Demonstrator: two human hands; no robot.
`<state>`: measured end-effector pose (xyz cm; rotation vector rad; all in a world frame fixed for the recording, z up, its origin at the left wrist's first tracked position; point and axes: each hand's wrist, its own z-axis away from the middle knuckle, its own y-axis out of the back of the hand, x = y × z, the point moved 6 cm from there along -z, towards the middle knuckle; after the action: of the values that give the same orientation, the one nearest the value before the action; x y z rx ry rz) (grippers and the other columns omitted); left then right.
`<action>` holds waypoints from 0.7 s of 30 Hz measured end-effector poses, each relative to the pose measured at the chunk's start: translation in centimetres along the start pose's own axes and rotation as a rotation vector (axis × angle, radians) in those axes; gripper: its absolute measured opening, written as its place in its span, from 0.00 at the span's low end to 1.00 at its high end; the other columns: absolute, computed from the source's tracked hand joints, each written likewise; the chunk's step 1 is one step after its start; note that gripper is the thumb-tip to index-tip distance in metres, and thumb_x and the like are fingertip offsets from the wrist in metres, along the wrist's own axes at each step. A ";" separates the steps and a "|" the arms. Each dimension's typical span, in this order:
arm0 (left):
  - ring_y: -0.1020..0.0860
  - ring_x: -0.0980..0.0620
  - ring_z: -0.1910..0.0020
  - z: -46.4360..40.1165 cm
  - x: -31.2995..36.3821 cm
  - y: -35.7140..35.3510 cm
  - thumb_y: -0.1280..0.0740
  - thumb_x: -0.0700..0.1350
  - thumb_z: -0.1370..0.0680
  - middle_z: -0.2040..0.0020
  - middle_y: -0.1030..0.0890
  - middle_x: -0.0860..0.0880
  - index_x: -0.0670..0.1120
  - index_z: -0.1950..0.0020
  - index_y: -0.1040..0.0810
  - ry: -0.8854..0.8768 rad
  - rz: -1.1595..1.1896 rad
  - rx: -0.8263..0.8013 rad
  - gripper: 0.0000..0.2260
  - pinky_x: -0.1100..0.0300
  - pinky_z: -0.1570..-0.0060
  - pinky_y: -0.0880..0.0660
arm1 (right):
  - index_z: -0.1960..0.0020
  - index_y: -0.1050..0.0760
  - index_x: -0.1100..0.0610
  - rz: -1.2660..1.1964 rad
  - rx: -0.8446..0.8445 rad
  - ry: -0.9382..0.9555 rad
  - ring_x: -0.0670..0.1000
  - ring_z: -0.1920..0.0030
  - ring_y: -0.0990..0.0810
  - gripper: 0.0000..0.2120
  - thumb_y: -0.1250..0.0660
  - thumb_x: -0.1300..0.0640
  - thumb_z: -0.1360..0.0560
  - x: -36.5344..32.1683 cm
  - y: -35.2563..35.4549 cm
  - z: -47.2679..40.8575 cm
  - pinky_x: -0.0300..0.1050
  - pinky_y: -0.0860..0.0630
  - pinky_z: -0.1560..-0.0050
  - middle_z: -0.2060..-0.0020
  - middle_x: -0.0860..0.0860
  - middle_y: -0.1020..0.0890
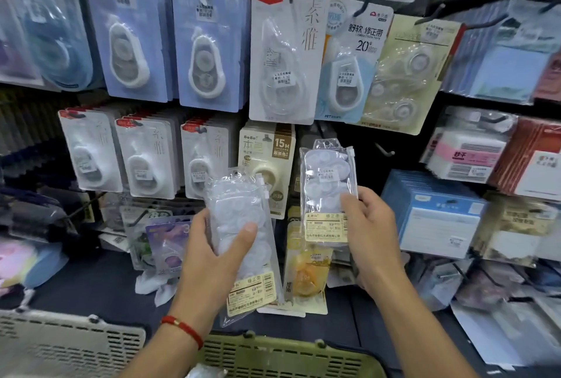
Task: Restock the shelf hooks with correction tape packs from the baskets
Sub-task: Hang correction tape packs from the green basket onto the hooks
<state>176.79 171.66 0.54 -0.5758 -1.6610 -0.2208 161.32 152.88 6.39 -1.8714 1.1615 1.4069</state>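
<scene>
1. A person stands at a stationery display, a clear pack in each hand. The left hand [212,251] grips one correction tape pack [243,238] tilted, fingers curled behind it and the thumb pressed across its front.

2. The right hand [368,226] holds a second pack [326,192] upright, raised toward the hooks. Its fingers pinch the lower right edge, just above the yellow label.

3. The hang hole of the raised pack [327,143] sits left of a bare hook [384,150] jutting from the dark panel. The two look near but apart. This appears to be the hook being aimed for, though that is a judgement.

4. A green basket [273,353] and a grey basket [69,344] lie at the bottom edge of the view, below both wrists. Their contents are mostly out of sight.

5. Risk: the hole is small and the pouch soft. Held by a low corner, the top may fold or swing, and the hook tip could miss the hole or snag the film.

6. Risk: the neighbouring beige 15M pack [267,165] hangs just beside the raised pack. A sideways push could knock it or crowd its hook.

7. Risk: the left hand's pack is slick and tilted downward. A slackened thumb could let it slide toward the baskets.
</scene>
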 end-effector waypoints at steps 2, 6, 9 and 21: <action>0.14 0.59 0.49 0.0 -0.1 0.1 0.22 0.55 0.30 0.47 0.14 0.61 0.57 0.34 0.25 0.005 0.017 0.005 0.27 0.66 0.56 0.17 | 0.50 0.20 0.53 -0.008 0.012 0.000 0.56 0.60 0.25 0.16 0.37 0.41 0.25 0.0 -0.1 0.5 0.65 0.25 0.59 0.53 0.72 0.23; 0.14 0.58 0.47 -0.1 -0.3 0.2 0.22 0.58 0.33 0.46 0.14 0.60 0.58 0.33 0.25 0.007 0.028 0.027 0.30 0.59 0.51 0.16 | 0.53 0.20 0.53 -0.031 0.056 0.008 0.54 0.62 0.27 0.15 0.36 0.42 0.23 0.0 0.1 0.9 0.54 0.30 0.60 0.57 0.70 0.24; 0.14 0.58 0.47 -0.1 -0.5 0.2 0.22 0.60 0.33 0.44 0.14 0.59 0.57 0.32 0.25 0.005 0.015 0.038 0.32 0.57 0.49 0.16 | 0.51 0.18 0.49 0.007 0.054 0.007 0.55 0.63 0.25 0.12 0.36 0.44 0.19 0.5 0.3 0.3 0.54 0.28 0.60 0.61 0.64 0.20; 0.15 0.61 0.50 -0.1 -0.8 -0.6 0.20 0.59 0.35 0.47 0.14 0.61 0.55 0.38 0.25 -0.006 0.040 0.046 0.29 0.67 0.56 0.19 | 0.45 0.20 0.45 0.161 -0.439 -0.090 0.44 0.53 0.16 0.17 0.26 0.37 0.28 3.7 -6.7 4.6 0.39 0.19 0.53 0.51 0.42 0.14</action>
<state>176.65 170.93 -0.11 -0.5749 -1.6549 -0.1520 165.13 158.72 0.83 -2.0060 1.0388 1.9424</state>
